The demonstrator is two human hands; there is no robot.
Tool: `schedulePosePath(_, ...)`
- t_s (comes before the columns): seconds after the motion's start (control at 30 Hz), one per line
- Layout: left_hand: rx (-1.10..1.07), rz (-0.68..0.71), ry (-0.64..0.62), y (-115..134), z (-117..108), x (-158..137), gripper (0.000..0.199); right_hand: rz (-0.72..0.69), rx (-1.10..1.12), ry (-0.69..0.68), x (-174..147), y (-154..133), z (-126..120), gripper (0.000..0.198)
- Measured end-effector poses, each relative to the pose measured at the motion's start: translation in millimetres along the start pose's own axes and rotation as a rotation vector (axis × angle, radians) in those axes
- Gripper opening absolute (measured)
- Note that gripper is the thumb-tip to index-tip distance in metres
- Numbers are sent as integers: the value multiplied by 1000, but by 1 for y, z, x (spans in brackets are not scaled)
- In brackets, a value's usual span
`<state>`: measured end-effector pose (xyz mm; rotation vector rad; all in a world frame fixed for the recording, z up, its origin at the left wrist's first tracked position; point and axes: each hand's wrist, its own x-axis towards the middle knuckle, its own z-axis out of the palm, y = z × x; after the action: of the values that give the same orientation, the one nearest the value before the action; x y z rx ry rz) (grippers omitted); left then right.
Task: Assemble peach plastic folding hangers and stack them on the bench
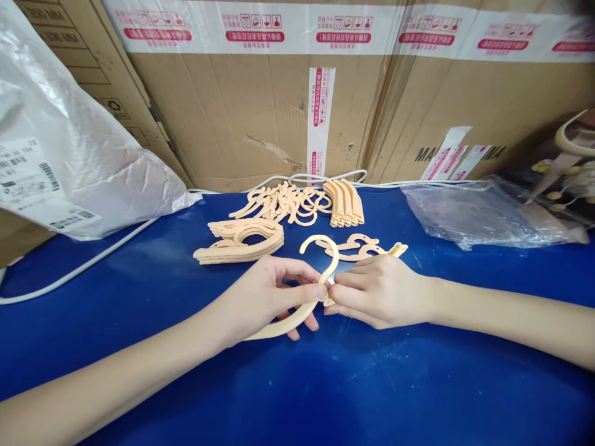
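My left hand (274,288) pinches a cream plastic hanger piece with a hook (331,263) between thumb and fingers. The hook curls upward and a curved arm runs down to the left under the hand. Against its middle, my right hand (379,291) is closed on a second cream hanger arm (398,249), whose end sticks out behind the knuckles; most of it is hidden by the fingers. The two pieces meet between my fingertips. Just behind the hands lie loose hooked pieces (356,248). A stack of folded hangers (239,241) sits beyond my left hand.
Farther back are a pile of hooked pieces (283,201) and a bundle of straight arms (344,201) on the blue table (297,396). Cardboard boxes (232,111) stand behind. A silvery bag (79,136) and white cable (93,263) are left, clear plastic (478,207) right.
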<state>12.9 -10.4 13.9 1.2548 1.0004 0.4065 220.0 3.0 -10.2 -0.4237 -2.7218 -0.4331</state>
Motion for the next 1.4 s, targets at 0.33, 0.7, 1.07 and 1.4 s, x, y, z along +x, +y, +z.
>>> schedulePosePath(0.33, -5, 44, 7, -6, -1, 5, 22, 131, 172, -56, 0, 1, 1, 24)
schedulePosePath(0.7, -12, 64, 36, -6, -1, 4, 24, 139, 38, 11, 1, -1, -1, 39)
schedulePosePath(1.07, 16, 79, 24, -7, 0, 6, 21, 161, 64, -13, 1, -1, -1, 46)
schedulePosePath(1.4, 252, 220, 69, -6, 8, -1, 18, 186, 73, 40, 1, 2, 1, 47)
